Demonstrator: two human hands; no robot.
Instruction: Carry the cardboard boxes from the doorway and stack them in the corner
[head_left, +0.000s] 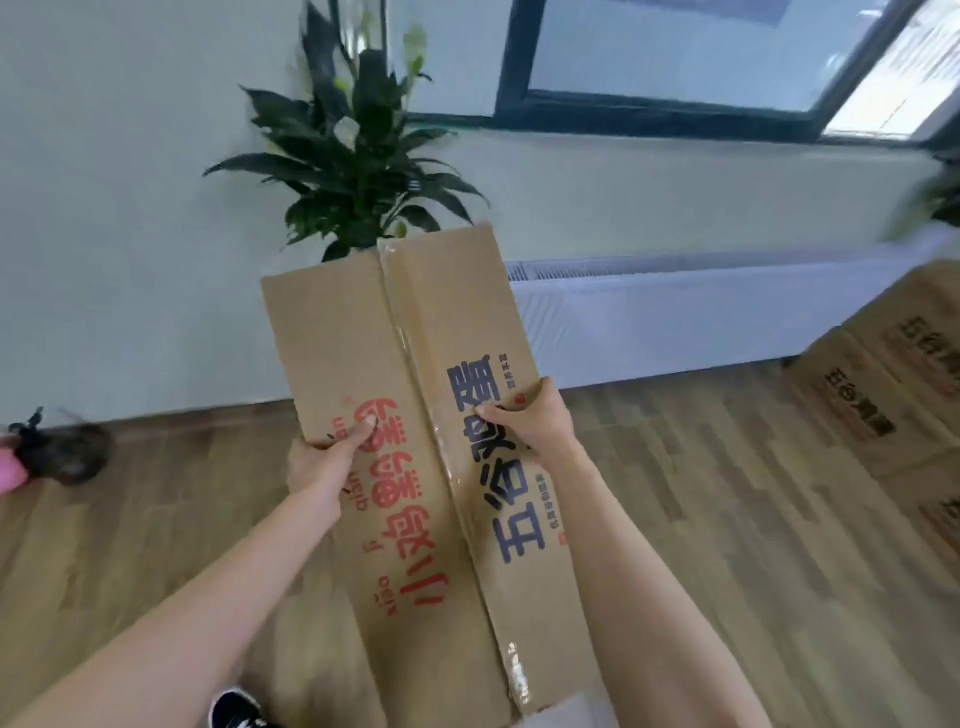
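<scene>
1. Head view: a wooden floor is running to a pale wall; a potted plant is standing at 12 o'clock and stacked boxes are waiting at 3 o'clock.
2. The left hand and right hand are each gripping a long edge of the taped cardboard box, held off the floor at centre.
3. It is looking stiff and probably light; its side edges are suiting the grip.

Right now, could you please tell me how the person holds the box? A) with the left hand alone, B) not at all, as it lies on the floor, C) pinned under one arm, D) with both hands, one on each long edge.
D: the left hand grips the box on its left edge and the right hand grips its right edge, thumbs on top.
</scene>
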